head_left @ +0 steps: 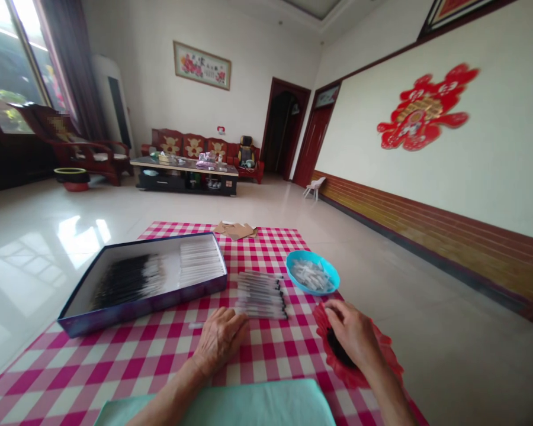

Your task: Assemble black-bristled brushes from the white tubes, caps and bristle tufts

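Note:
My left hand [222, 334] is closed low over the checked cloth, just left of the near end of a row of clear pens [261, 296] with dark tips. The pale end of a pen [196, 325] sticks out on its left side; the rest is hidden by the fingers. My right hand [353, 331] is over a red flower-shaped bowl [388, 349] with something black inside. Its thumb and fingers are pinched together at the bowl's far left rim. Whatever lies between them is too small to make out.
At left stands a shallow box [144, 307] with black refills and white tubes. A blue bowl [336, 278] of small clear pieces sits near the right edge. Cardboard pieces [236, 230] lie at the far edge, a folded green cloth [270, 405] at the near one.

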The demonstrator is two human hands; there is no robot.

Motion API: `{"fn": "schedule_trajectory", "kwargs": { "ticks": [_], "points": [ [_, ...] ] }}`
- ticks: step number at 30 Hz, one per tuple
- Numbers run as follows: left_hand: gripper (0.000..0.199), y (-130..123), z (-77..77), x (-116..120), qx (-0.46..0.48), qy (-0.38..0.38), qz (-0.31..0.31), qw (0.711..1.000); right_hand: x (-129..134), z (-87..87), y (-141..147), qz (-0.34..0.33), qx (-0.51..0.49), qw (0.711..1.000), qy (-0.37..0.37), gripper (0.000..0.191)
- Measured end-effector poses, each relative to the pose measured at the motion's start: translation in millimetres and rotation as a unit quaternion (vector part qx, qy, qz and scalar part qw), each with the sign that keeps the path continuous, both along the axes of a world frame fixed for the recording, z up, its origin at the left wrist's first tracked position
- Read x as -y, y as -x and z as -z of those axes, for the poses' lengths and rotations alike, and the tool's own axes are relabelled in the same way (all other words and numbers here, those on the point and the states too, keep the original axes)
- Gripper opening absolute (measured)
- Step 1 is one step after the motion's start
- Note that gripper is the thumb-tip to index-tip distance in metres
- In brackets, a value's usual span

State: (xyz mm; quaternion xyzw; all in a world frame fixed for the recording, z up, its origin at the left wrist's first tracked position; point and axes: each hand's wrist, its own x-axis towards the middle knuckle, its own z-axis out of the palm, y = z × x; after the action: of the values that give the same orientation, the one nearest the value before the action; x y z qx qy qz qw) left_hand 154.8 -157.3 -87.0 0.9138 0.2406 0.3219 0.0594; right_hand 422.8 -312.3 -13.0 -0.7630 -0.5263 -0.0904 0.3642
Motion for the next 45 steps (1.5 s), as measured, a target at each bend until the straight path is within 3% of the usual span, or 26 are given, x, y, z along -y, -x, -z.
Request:
{"fn": "schedule_trajectory", "kwargs": {
  "ticks": [4,7,10,13,16,19,24,28,33,38,45],
  "points": [
    [0.027,0.0,-3.7,0.6,0.014,0.016,0.022,1.0,13.5,26.1,-36.4,0.055,0.063,0.996,0.041,0.018],
    [0.028,0.1,-5.4,1.2,0.021,0.03,0.023,0.999,11.1,27.9,-30.4,0.057,0.075,0.995,0.011,0.022],
    [0.029,-0.3,-3.9,0.7,0.029,0.036,0.028,0.999,-3.1,13.3,7.5,0.001,0.059,0.997,-0.053,0.024],
    [0.029,-0.7,-2.6,0.2,0.039,0.031,0.036,0.998,-26.8,3.6,60.7,-0.114,-0.001,0.992,-0.057,0.021],
    [0.027,-0.4,-4.7,1.4,0.04,0.029,0.036,0.998,-51.0,13.6,103.3,-0.204,-0.067,0.976,-0.021,0.021],
    [0.025,0.0,-7.5,3.6,0.031,0.035,0.027,0.999,-66.8,35.4,122.6,-0.229,-0.098,0.968,-0.024,0.021],
    [0.026,-0.7,-8.0,5.4,0.027,0.032,0.05,0.998,-72.2,54.9,125.6,-0.21,-0.146,0.965,-0.063,0.016],
    [0.024,-0.1,-9.9,6.3,0.025,0.028,0.02,0.999,-66.7,47.9,122.4,-0.169,-0.269,0.945,-0.075,0.022],
    [0.022,0.7,-9.4,6.2,0.052,0.011,-0.05,0.997,-62.5,36.7,109.3,-0.069,-0.412,0.887,-0.196,0.029],
    [0.018,0.6,-5.3,4.4,0.099,0.003,-0.069,0.993,-63.7,35.9,99.9,-0.051,-0.416,0.869,-0.262,0.025],
    [0.021,2.5,-11.9,7.8,0.099,0.006,-0.035,0.994,-68.9,45.8,110.9,-0.064,-0.422,0.869,-0.25,0.028]
  ]
}}
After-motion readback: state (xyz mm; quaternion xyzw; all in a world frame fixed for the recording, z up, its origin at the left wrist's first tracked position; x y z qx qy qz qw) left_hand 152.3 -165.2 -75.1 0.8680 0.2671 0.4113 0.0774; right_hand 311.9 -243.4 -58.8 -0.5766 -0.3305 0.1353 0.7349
